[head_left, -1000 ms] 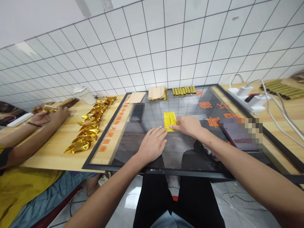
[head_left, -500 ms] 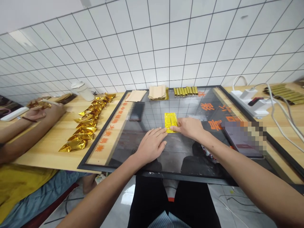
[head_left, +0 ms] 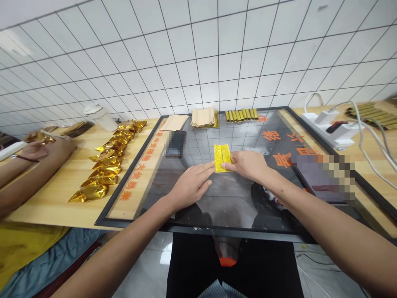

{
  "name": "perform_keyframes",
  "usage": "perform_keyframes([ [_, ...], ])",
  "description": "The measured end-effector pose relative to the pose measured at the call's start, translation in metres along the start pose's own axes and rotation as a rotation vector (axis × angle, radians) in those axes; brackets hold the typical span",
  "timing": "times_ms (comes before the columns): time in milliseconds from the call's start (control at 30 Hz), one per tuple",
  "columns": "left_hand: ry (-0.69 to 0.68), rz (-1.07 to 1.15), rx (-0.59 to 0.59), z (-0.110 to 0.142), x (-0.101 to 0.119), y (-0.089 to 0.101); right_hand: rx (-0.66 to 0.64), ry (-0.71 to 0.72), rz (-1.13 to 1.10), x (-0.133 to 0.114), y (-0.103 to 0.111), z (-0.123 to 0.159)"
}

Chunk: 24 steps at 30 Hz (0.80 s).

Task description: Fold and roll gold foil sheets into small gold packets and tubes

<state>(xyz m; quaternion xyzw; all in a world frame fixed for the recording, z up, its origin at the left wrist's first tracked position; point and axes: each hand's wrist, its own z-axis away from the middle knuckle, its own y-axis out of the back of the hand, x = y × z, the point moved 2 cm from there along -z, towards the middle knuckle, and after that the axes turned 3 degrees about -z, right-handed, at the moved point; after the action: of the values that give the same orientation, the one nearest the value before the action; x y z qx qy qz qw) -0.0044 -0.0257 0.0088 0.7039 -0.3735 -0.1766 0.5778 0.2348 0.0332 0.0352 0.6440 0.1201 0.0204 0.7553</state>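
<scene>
While gold foil sheet [head_left: 222,158] lies flat mid glass-topped board [head_left: 198,225], we pin it: right hand [head_left: 248,164] grip pinching near right corner, left hand [head_left: 189,185] spread flat, fingertips [head_left: 211,166] touching left edge. Phone [head_left: 175,143] further left; foil ingots [head_left: 105,163] rowed on desk [head_left: 58,194]; co-worker's hand [head_left: 31,148] beyond.

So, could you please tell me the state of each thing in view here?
gold foil sheet: folded, flat on the glass
left hand: open, fingertips at the sheet's edge
right hand: pressing the sheet's corner
folded gold pieces: lined up on the wood
gold rolls: rolled, side by side
</scene>
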Motion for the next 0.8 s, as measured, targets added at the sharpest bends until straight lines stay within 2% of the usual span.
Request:
perform_keyframes([
  [100,-0.051,-0.091,-0.078,-0.005,0.003,-0.002,0.007,0.005,0.005,0.0,0.0,0.0],
  [233,-0.019,-0.14,-0.123,-0.006,0.0,-0.006,0.007,-0.002,0.002,0.0,0.0,0.001],
  [400,-0.032,-0.173,-0.117,-0.01,0.0,-0.001,0.008,-0.004,0.002,-0.001,0.001,0.001],
  [600,-0.133,-0.313,-0.117,-0.035,0.018,0.012,0.004,-0.01,0.008,-0.002,0.0,-0.001],
  [800,-0.175,-0.348,-0.067,-0.04,0.033,-0.002,0.007,-0.012,0.004,-0.002,0.0,0.0],
])
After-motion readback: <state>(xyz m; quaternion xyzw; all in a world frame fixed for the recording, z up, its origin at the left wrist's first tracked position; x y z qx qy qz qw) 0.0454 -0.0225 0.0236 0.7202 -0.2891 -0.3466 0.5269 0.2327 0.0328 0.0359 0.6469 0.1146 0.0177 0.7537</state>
